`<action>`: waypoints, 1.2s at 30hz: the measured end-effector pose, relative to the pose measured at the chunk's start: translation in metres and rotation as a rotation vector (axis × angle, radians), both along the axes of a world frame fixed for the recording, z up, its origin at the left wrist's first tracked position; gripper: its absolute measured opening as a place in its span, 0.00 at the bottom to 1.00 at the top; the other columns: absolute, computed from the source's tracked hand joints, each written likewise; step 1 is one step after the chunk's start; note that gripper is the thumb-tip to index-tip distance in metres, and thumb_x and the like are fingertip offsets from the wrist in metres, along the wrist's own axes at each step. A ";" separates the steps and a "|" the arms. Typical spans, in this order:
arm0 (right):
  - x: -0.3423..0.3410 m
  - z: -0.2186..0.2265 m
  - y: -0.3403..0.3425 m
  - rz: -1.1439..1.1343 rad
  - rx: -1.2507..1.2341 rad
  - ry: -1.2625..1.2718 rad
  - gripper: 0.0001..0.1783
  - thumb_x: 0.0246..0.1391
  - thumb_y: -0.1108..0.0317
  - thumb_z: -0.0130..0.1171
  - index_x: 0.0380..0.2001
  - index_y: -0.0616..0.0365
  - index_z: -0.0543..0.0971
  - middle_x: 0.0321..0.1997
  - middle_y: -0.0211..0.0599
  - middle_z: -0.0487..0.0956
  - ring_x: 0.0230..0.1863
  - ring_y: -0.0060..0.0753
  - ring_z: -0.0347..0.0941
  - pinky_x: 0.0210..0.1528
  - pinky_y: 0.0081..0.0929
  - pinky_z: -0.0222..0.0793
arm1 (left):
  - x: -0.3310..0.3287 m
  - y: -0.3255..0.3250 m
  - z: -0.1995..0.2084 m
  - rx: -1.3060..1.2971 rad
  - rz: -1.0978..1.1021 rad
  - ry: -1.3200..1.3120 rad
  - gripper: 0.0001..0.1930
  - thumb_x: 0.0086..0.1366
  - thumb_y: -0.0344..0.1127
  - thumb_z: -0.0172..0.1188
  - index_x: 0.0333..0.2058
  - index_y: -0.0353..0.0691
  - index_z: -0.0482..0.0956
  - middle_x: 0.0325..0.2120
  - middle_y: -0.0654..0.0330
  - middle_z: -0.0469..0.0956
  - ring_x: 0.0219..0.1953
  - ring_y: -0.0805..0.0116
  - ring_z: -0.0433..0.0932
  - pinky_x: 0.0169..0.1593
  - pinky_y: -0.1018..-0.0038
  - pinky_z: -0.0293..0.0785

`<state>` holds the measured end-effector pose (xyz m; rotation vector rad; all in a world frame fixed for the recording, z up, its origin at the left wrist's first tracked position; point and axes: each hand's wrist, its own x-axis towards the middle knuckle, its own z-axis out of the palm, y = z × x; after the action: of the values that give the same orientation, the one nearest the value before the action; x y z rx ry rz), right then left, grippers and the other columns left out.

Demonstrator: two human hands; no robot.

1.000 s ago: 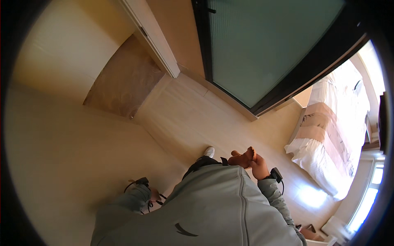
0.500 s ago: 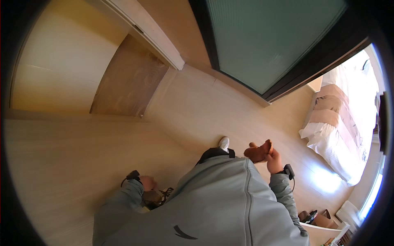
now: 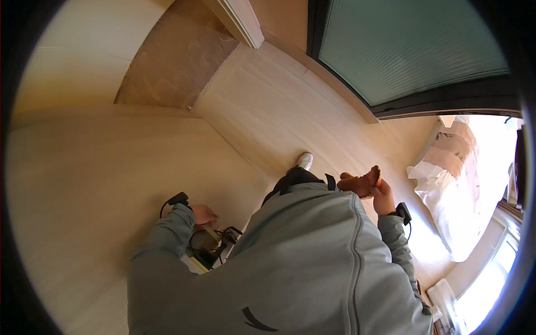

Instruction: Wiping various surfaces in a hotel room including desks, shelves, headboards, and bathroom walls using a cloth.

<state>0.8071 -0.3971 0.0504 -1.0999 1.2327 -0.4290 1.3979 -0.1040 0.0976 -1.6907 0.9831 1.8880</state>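
Observation:
At the right of my body, my right hand (image 3: 383, 197) pinches a reddish-brown, soft glove-like thing (image 3: 360, 182) by its end. The rest of it hangs toward the front of my grey jacket. My left hand (image 3: 205, 215) is low on the left, fingers curled at the pale rim of an open, light-coloured box (image 3: 196, 264). Black cables (image 3: 226, 237) and dark items lie inside the box. My jacket covers the box's right side.
A dark-framed door with ribbed green glass (image 3: 413, 50) stands ahead right. Beyond it is a bed (image 3: 446, 223) with white and pink covers beside a bright window (image 3: 491, 285). A brown mat (image 3: 173, 56) lies by a white door frame (image 3: 245, 25). My white shoe (image 3: 305, 161) is on the pale wood floor.
The view has shifted, with mat, door frame and floor further up. Both hands appear higher. More of the box and its cables shows below my left hand. My right hand keeps the brown thing.

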 end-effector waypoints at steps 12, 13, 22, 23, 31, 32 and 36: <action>0.005 0.022 -0.001 0.047 -0.104 0.079 0.18 0.57 0.80 0.49 0.51 0.68 0.77 0.47 0.34 0.82 0.51 0.28 0.77 0.59 0.30 0.71 | -0.062 -0.001 -0.029 0.246 -0.543 0.219 0.23 0.64 0.55 0.59 0.39 0.37 0.86 0.34 0.50 0.85 0.37 0.55 0.83 0.44 0.59 0.76; 0.004 0.020 -0.001 0.047 -0.096 0.082 0.18 0.57 0.80 0.49 0.51 0.68 0.77 0.47 0.34 0.82 0.51 0.28 0.77 0.59 0.30 0.71 | -0.054 -0.004 -0.027 0.260 -0.539 0.215 0.23 0.64 0.55 0.59 0.39 0.37 0.86 0.34 0.50 0.85 0.38 0.55 0.83 0.44 0.59 0.75; -0.010 0.005 0.002 0.054 -0.096 0.105 0.19 0.56 0.80 0.50 0.51 0.68 0.77 0.49 0.35 0.82 0.52 0.28 0.77 0.60 0.29 0.70 | -0.055 -0.012 -0.011 0.309 -0.566 0.150 0.25 0.63 0.57 0.60 0.40 0.39 0.86 0.36 0.52 0.85 0.41 0.56 0.83 0.47 0.59 0.75; -0.011 0.004 0.002 0.063 -0.090 0.088 0.19 0.56 0.80 0.50 0.51 0.68 0.77 0.49 0.35 0.82 0.52 0.28 0.77 0.60 0.29 0.70 | -0.049 -0.014 -0.011 0.305 -0.564 0.120 0.25 0.63 0.58 0.60 0.41 0.39 0.86 0.36 0.52 0.85 0.41 0.56 0.83 0.47 0.59 0.75; -0.015 0.000 -0.001 0.146 -0.090 0.097 0.19 0.56 0.80 0.51 0.50 0.68 0.78 0.47 0.34 0.83 0.51 0.28 0.77 0.58 0.28 0.70 | -0.001 0.005 0.005 0.044 -0.521 -0.136 0.28 0.58 0.61 0.64 0.41 0.40 0.86 0.37 0.48 0.85 0.41 0.51 0.82 0.45 0.57 0.74; -0.015 0.000 -0.002 0.153 -0.082 0.056 0.18 0.56 0.80 0.51 0.50 0.68 0.78 0.47 0.34 0.83 0.51 0.28 0.78 0.58 0.28 0.71 | 0.002 0.005 0.008 0.067 -0.494 -0.162 0.28 0.58 0.61 0.64 0.41 0.40 0.86 0.37 0.48 0.85 0.41 0.50 0.82 0.45 0.57 0.74; -0.014 0.001 -0.002 0.214 -0.102 0.120 0.18 0.55 0.80 0.51 0.49 0.67 0.79 0.46 0.34 0.83 0.50 0.28 0.78 0.58 0.28 0.71 | -0.002 0.007 0.015 0.076 -0.465 -0.190 0.28 0.57 0.61 0.66 0.39 0.39 0.86 0.36 0.48 0.84 0.41 0.50 0.82 0.45 0.57 0.75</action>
<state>0.7931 -0.3992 0.0511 -1.3464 1.1917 -0.2682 1.3957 -0.0974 0.1131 -1.4143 1.0977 1.4194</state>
